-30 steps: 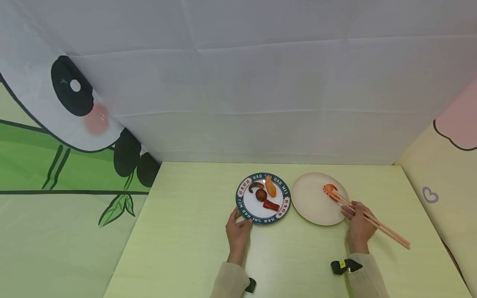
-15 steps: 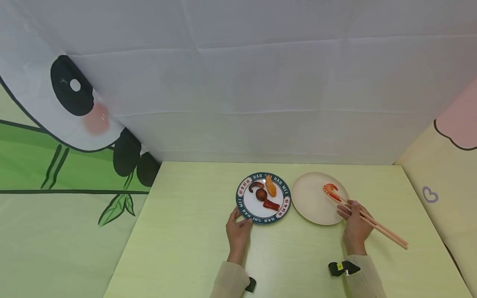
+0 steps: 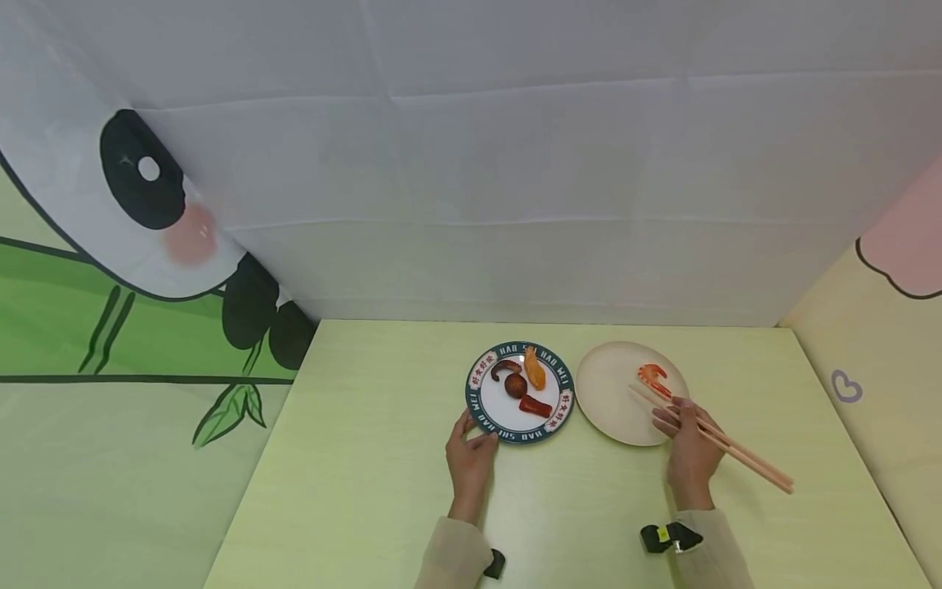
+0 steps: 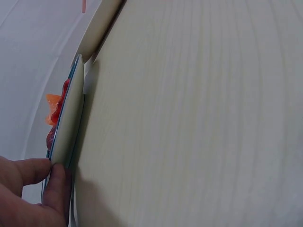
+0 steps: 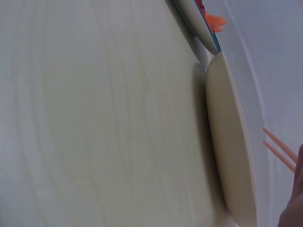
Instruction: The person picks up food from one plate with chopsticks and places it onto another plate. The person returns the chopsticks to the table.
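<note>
My left hand point(image 3: 471, 466) pinches the near left rim of a patterned plate point(image 3: 522, 438); in the left wrist view the thumb and fingers point(image 4: 57, 187) grip its edge. On this plate lie a curved brown piece point(image 3: 505, 367), an orange piece point(image 3: 535, 370), a round brown piece point(image 3: 516, 385) and a red piece point(image 3: 536, 406). My right hand point(image 3: 692, 454) holds a pair of chopsticks point(image 3: 751, 460) over the cream plate point(image 3: 607, 393). A shrimp point(image 3: 652, 376) is on that plate's right side, and the chopstick tips are just left of it.
Both plates stand side by side near the back of the pale table point(image 3: 368, 458). A grey-white cloth wall point(image 3: 515, 204) rises behind the table, and a cream panel point(image 3: 883, 425) borders it on the right.
My right hand has moved left with the chopsticks. Their tips have shifted from the shrimp to its left, while the shrimp stays almost in place. My left hand keeps its grip.
</note>
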Available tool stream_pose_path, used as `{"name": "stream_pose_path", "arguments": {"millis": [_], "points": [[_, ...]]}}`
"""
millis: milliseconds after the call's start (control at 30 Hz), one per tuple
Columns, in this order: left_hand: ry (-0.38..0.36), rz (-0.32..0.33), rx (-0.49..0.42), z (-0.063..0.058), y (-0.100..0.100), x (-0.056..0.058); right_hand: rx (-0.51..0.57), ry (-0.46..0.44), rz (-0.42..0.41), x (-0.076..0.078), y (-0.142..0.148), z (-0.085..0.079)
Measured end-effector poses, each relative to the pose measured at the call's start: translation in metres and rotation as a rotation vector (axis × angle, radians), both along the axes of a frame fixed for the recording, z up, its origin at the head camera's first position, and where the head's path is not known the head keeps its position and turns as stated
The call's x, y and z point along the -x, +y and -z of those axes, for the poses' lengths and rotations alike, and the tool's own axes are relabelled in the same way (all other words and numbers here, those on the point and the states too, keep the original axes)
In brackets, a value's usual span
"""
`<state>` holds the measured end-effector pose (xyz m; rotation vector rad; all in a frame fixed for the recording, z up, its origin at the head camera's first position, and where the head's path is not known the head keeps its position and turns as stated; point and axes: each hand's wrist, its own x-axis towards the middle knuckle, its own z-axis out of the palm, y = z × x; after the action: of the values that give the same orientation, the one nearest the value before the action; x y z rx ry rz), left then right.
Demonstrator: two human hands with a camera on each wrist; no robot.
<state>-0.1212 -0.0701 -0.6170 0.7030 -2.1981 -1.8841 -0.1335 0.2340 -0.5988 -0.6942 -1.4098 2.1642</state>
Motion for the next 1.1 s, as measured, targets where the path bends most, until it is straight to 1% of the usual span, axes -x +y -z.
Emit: {"name": "stream_pose_path", "arguments": {"millis": [133, 300, 500, 600, 800, 900, 1100], "points": [[-0.014, -0.002, 0.001, -0.001, 0.0, 0.0, -0.017, 0.012, -0.016, -0.002, -0.005, 0.001], [-0.029, -0.004, 0.0, -0.004, 0.001, 0.0, -0.027, 0.037, -0.026, -0.005, -0.012, -0.004], [-0.021, -0.005, 0.004, -0.004, 0.001, -0.002, -0.065, 0.031, -0.062, -0.009, -0.017, -0.007], [-0.018, 0.0, 0.005, -0.004, 0.001, -0.002, -0.082, 0.031, -0.066, -0.011, -0.021, -0.008], [-0.005, -0.004, 0.003, -0.005, 0.001, -0.003, -0.086, 0.054, -0.081, -0.013, -0.028, -0.009], [0.003, -0.003, 0.005, -0.005, 0.001, -0.002, -0.094, 0.047, -0.096, -0.015, -0.03, -0.01], [-0.006, -0.004, 0.005, -0.004, 0.002, -0.001, -0.106, 0.045, -0.118, -0.017, -0.034, -0.012]]}}
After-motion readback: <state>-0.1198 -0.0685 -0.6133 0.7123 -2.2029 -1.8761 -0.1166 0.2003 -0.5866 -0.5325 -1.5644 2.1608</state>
